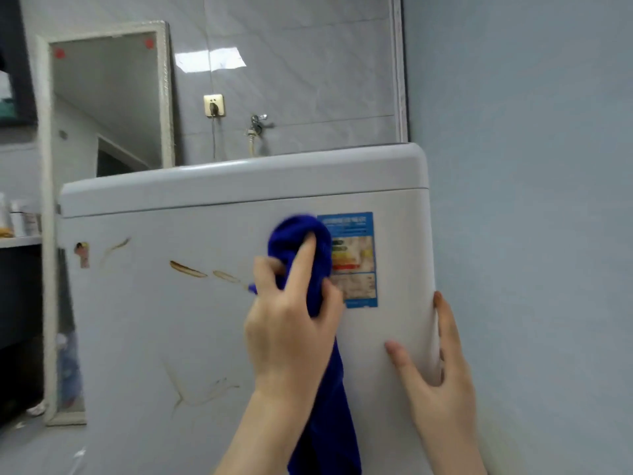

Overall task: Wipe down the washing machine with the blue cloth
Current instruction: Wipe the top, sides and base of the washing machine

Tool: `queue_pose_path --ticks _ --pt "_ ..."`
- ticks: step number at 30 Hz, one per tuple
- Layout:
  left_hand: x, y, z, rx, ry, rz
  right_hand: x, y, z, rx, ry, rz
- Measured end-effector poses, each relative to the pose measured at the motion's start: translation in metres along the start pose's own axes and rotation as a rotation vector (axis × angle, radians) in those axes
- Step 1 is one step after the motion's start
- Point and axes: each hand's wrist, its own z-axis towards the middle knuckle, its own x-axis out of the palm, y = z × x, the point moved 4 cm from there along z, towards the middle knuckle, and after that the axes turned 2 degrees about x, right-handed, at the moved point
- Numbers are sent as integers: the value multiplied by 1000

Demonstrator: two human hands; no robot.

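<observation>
Left hand [287, 323] at the front panel of the washing machine [191, 337], fingers curled round a bunched blue cloth [294, 234]. Index finger laid up over the wad, thumb clamped on its right side. The wad presses against the panel right of centre, its edge overlapping the left margin of the energy label [358, 265]. The cloth's loose tail hangs down below the hand, in front of the panel. The wad is blurred. Right hand [445, 382] at the machine's right front corner, holding nothing: thumb flat on the front panel, fingers stretched out straight along the side wall, the hand straddling the corner edge. Brown smears [188, 269] on the panel left of the cloth, in a broken slanting line; fainter brown marks lower down on the left half. Small worn sticker [82, 254] near the panel's upper left edge. Lid [239, 180] closed, a dark seam under it. Beside the machine's left side, a tall mirror [106, 108] in a white frame stands on the floor. Behind the machine, on the tiled wall just above its top, a socket [214, 105] with a plug in it and a metal tap [257, 125] to its right. Plain blue-grey wall [531, 200] along the machine's right side.
</observation>
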Motion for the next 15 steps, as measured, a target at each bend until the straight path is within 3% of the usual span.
queue_pose_path --ticks 3,8,12,15 --pt "-1 5 -2 -13 31 -12 1 3 -1 39 7 17" --pt "2 -23 57 66 -56 38 3 13 -4 89 6 54" --pt "-4 -35 75 155 4 103 2 18 -7 99 -9 103" --pt "-28 11 75 -44 15 115 0 17 -6 103 -15 97"
